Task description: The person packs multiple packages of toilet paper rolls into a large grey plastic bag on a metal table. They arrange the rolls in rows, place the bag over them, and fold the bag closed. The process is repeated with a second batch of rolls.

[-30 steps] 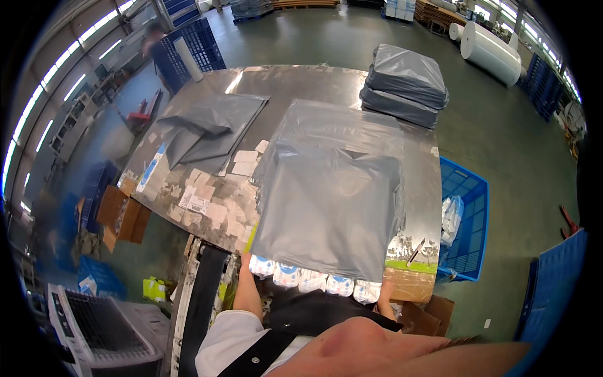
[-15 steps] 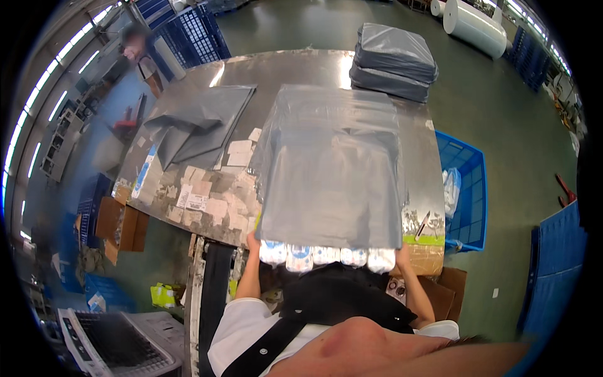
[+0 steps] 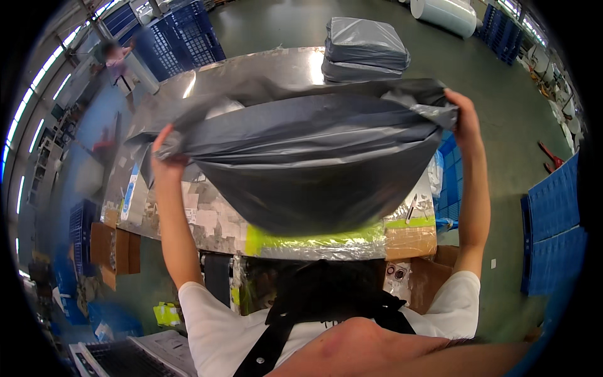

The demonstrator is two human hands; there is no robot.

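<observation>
A large dark grey plastic bag (image 3: 314,182) hangs stretched between my two hands, raised over the near part of the workbench. My left hand (image 3: 168,154) is closed on a bunched corner of it at the left. At the right, my right hand (image 3: 463,119) grips the opposite gathered corner. Folds run across the bag between them, and its lower edge is blurred by motion. Whatever is inside the bag is hidden; the white packs seen earlier do not show.
The metal-topped workbench (image 3: 270,61) has lime-green tape (image 3: 314,244) on its near edge and a pen (image 3: 411,208) at right. Two stacked grey-wrapped bundles (image 3: 364,47) stand at the back. A blue crate (image 3: 449,188) is on the right, a cardboard box (image 3: 116,251) on the left. Another person (image 3: 116,66) is far left.
Both hands have risen from low beside the white packs and moved apart and away from me. The grey bag, which lay flat over the packs, is now lifted and pulled wide.
</observation>
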